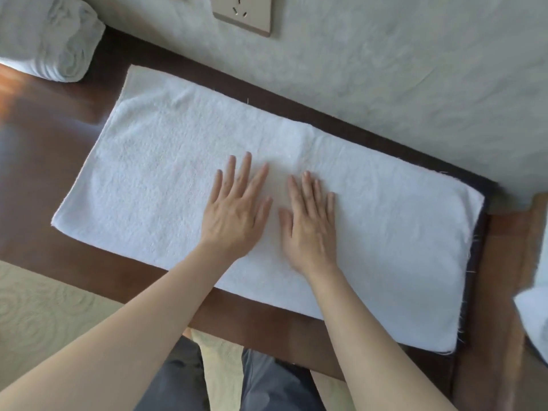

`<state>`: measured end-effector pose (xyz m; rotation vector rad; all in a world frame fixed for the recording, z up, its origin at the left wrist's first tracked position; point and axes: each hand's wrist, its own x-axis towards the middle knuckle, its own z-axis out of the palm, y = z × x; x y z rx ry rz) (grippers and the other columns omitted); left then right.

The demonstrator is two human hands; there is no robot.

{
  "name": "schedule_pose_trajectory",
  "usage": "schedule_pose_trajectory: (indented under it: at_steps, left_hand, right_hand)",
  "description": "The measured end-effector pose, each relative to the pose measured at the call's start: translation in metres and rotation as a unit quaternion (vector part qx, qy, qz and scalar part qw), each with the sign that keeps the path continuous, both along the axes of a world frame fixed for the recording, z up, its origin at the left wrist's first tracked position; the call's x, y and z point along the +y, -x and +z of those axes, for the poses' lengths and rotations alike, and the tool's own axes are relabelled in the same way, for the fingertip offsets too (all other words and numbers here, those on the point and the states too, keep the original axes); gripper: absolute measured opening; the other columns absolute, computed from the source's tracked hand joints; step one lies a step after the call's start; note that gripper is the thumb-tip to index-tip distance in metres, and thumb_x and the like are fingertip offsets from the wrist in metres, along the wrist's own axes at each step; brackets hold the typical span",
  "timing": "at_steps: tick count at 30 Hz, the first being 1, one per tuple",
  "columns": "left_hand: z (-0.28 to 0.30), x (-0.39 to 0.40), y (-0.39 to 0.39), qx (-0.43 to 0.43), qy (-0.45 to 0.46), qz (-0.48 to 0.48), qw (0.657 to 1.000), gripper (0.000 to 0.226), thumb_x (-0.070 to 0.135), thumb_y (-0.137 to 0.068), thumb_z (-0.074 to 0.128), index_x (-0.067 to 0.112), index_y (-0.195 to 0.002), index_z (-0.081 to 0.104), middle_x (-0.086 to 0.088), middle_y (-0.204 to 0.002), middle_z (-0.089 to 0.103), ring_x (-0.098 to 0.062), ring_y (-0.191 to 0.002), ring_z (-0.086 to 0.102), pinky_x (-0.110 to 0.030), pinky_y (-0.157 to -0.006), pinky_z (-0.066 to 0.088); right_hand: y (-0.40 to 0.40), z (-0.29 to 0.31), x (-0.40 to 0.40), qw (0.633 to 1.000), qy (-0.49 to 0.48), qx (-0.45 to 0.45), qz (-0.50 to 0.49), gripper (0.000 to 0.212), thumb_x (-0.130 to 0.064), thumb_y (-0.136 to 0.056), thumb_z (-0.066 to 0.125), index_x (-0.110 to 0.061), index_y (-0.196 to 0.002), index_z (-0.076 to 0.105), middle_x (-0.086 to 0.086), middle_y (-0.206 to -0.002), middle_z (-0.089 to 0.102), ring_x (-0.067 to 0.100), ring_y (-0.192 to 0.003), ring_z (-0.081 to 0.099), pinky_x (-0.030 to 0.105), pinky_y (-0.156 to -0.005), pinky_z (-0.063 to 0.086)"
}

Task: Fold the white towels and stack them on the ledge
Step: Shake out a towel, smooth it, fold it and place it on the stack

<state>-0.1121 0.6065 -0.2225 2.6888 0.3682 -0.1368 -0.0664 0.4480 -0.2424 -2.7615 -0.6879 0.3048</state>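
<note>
Left hand (234, 212) lies flat, fingers spread wide, palm down just left of the frame's centre, gripping nothing. Right hand (308, 221) sits just beside it, also flat and splayed, empty. Both press on the white towel (142, 173), which stretches in a long strip from upper left to lower right across the dark wooden ledge (44, 137), hard against the wall. This looks like the smoothing step before the next fold. To do it well, I'd say sweep outward from the middle toward each short end, chasing that faint ridge above the fingertips, and keep the long edges lined up. Then bring one short end over the other squarely. More towelling waits in a crumpled pile (50, 37) at upper left; another white towel edge (533, 321) peeks in at lower right.
</note>
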Motion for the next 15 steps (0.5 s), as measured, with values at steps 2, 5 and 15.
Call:
schedule_pose_trajectory:
  at_steps: [2,5,15]
  left_hand:
    - [-0.002,-0.027,-0.023,-0.022,0.004,-0.084,0.996,0.058,0.039,-0.108,0.023,0.026,-0.163,0.014,-0.004,-0.171,0.0,-0.026,-0.157,-0.008,-0.041,-0.127,-0.006]
    - [-0.019,-0.042,-0.041,-0.005,-0.02,-0.104,0.994,0.057,0.042,-0.108,0.022,0.032,-0.163,0.006,0.0,-0.171,-0.006,-0.023,-0.157,-0.009,-0.037,-0.126,-0.012]
    - [-0.016,-0.082,-0.049,-0.021,-0.042,-0.11,0.993,0.065,0.018,-0.096,0.023,0.012,-0.162,0.021,-0.008,-0.17,0.009,-0.03,-0.157,-0.002,-0.045,-0.128,-0.005]
  right_hand:
    - [-0.005,-0.001,-0.016,1.0,0.013,-0.003,-0.007,0.063,-0.05,-0.105,0.018,-0.024,-0.162,0.012,0.004,-0.17,0.005,0.02,-0.157,-0.002,0.049,-0.127,-0.001]
    - [-0.017,-0.005,-0.068,0.997,0.064,-0.041,-0.018,0.063,-0.055,-0.105,0.022,-0.028,-0.162,0.014,0.003,-0.17,0.006,0.02,-0.157,-0.001,0.049,-0.127,0.002]
    - [-0.05,0.003,-0.113,0.979,0.027,-0.025,-0.198,0.064,-0.05,-0.105,0.024,-0.028,-0.163,0.006,0.007,-0.17,0.003,0.029,-0.157,0.001,0.052,-0.126,-0.001]
